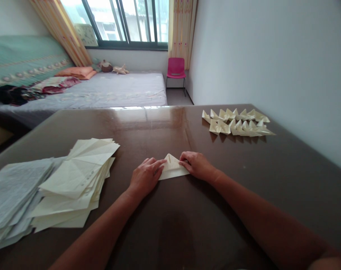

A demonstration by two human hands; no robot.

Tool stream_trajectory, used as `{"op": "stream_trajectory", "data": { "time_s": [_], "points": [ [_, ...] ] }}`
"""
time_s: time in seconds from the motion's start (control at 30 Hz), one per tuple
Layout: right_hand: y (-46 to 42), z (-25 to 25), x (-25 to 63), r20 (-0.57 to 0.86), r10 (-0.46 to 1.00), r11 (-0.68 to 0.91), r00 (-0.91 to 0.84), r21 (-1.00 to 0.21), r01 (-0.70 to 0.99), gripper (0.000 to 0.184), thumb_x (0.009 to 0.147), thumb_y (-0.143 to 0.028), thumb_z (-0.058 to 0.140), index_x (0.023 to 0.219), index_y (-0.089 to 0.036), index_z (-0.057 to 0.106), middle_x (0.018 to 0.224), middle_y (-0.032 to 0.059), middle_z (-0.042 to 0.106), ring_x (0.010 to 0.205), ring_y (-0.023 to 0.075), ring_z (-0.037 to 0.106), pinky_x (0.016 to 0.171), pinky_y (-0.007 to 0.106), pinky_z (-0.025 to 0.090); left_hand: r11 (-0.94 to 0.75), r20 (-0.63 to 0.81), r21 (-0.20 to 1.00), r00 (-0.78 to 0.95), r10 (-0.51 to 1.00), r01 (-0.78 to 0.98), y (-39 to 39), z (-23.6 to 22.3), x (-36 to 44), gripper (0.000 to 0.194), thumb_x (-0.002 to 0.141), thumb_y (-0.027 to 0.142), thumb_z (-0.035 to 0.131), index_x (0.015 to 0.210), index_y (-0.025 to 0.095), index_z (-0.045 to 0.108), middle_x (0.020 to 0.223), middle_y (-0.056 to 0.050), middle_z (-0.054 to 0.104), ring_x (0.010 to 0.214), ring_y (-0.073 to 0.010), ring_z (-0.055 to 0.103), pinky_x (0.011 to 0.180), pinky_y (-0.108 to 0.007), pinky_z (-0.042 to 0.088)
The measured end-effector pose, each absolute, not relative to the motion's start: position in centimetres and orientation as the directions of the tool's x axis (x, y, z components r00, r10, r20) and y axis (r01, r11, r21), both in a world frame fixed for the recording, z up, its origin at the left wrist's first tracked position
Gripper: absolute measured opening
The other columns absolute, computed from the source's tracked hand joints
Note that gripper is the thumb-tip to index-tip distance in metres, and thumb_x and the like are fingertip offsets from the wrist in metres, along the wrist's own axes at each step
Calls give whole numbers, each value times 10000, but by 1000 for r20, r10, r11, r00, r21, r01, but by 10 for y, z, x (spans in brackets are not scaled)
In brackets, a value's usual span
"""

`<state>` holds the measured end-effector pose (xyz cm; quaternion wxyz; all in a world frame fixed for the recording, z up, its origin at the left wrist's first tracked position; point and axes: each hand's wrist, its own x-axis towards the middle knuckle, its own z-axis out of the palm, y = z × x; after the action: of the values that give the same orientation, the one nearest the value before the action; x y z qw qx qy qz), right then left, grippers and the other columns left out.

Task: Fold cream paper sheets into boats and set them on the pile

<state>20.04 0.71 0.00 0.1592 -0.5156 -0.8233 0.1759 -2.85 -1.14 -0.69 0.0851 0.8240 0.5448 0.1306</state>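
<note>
A small cream sheet of paper (172, 169), folded to a peak at the top with a flat band along its lower edge, lies on the brown table between my hands. My left hand (148, 174) is on its left side, with fingertips pressing on the slanted edge. On the opposite side my right hand (197, 164) pinches the right slanted edge between thumb and curled fingers. To the far right stand two rows of folded paper boats (238, 122). Creased cream sheets (77, 168) are piled at the left.
Beside the cream pile, a stack of printed grey-white papers (15, 191) reaches the table's left side. The glossy table (159, 127) ends at a far edge before a bed (131, 86) and a pink chair (176, 68). A white wall (271, 56) runs along the right.
</note>
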Motion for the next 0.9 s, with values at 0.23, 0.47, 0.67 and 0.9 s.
{"op": "stream_trajectory", "data": {
  "time_s": [0.23,0.47,0.67,0.9],
  "points": [
    [7,-1,199,54,930,357,-364,-370,858,144,885,-344,533,860,-208,573,848,19,656,754,139,571,637,242,321,-337,77,134,329,941,932,-16,-1,-26,342,955,370,357,1239,399,546,930,-14,591,915,-184,552,619,-249,439],
    [7,-2,198,59,935,347,-350,-358,867,135,879,-356,541,863,-224,562,857,-1,661,750,133,573,602,241,291,-604,253,13,582,773,797,-24,-5,-22,389,933,187,420,1297,289,511,1252,-59,530,1172,-230,427,916,-347,434],
    [6,-3,200,77,936,348,-344,-351,869,136,887,-353,535,892,-225,581,858,-7,649,740,129,559,612,244,314,-667,124,-16,663,738,745,-36,-4,-8,367,949,237,394,1304,247,488,1183,-63,568,1080,-225,480,856,-350,447],
    [-20,8,180,186,804,572,-564,16,820,224,931,-235,442,946,-181,660,1038,113,606,1017,229,477,835,339,345,-636,135,-42,635,761,771,-37,-1,-3,323,942,225,394,1235,241,528,1099,-64,575,1029,-231,488,808,-348,446]
  ]
}}
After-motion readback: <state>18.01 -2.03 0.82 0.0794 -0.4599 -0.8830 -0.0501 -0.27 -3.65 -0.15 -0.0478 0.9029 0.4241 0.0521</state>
